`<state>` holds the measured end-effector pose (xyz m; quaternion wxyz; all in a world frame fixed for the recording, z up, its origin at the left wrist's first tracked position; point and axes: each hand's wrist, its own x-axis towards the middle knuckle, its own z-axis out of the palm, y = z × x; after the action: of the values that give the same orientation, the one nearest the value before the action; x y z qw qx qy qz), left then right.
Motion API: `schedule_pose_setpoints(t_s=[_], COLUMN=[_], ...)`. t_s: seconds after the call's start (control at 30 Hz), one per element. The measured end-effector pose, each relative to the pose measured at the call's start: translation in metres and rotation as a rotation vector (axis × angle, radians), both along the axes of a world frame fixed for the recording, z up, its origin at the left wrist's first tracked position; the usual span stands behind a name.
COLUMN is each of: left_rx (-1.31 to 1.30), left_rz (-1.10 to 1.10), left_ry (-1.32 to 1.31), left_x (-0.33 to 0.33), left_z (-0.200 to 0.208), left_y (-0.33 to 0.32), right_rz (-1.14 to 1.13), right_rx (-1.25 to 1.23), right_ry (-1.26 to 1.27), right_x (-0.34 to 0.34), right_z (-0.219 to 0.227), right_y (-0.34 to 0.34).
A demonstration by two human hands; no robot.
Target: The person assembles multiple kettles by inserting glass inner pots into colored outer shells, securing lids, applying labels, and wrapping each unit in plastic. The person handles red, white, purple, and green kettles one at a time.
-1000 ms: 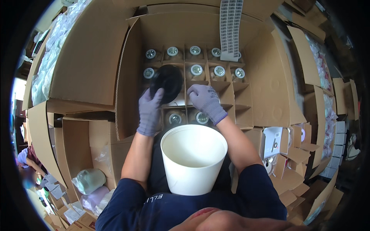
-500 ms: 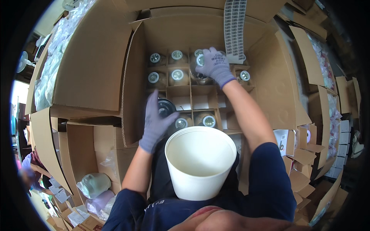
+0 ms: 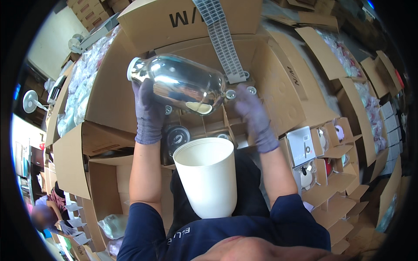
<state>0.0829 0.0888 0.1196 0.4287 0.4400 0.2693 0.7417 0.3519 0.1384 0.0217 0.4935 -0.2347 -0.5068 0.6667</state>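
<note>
Cardboard cartons crowd the whole space, with open flaps on every side of the person, who wears a dark blue shirt and purple knit gloves.

The left hand point(image 3: 149, 111) is closed around a clear, shiny glass bottle with a white cap point(image 3: 177, 82), gripping it from below near the neck end. The bottle lies tilted almost on its side, cap to the left, lifted above the large open brown cardboard box point(image 3: 278, 87) in front of the person. The right hand point(image 3: 254, 115) reaches down into that box with its fingers loosely curled; it appears to hold nothing, though whether the fingertips touch anything cannot be told.

Inside the box, brown cardboard dividers point(image 3: 226, 126) form a grid of cells, and the round tops of more bottles point(image 3: 251, 90) show in the far cells, just beside the right hand. A dark round opening point(image 3: 176, 137) shows in a near cell, below the raised bottle.

A white plastic bucket point(image 3: 208, 176) stands between the forearms, close against the person's chest, its open mouth upward. A long strip of grey-white labels point(image 3: 224, 41) hangs down over the far box wall.

To the right, smaller open cartons point(image 3: 324, 143) hold white items. At the far left, another person point(image 3: 43, 215) is partly visible near the floor.
</note>
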Motion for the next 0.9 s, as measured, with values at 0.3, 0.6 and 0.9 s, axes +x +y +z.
schedule_pose_setpoints(t_s=[0.3,0.6,0.9], left_rx=[-0.214,0.159,-0.554], left_rz=[0.111,0.104,-0.364], left_ry=[0.783,1.164,0.756], left_x=[0.047,0.038,0.040], left_z=[0.016,0.042,-0.037], left_y=[-0.027,-0.028,-0.216], right_rz=[-0.198,0.217,0.180], right_rx=[0.052,-0.246,-0.086], right_ry=[0.397,0.422,0.041], right_x=[-0.030,0.000,0.105], right_z=[-0.009,-0.040,0.012], right_y=[-0.031,-0.029,0.005])
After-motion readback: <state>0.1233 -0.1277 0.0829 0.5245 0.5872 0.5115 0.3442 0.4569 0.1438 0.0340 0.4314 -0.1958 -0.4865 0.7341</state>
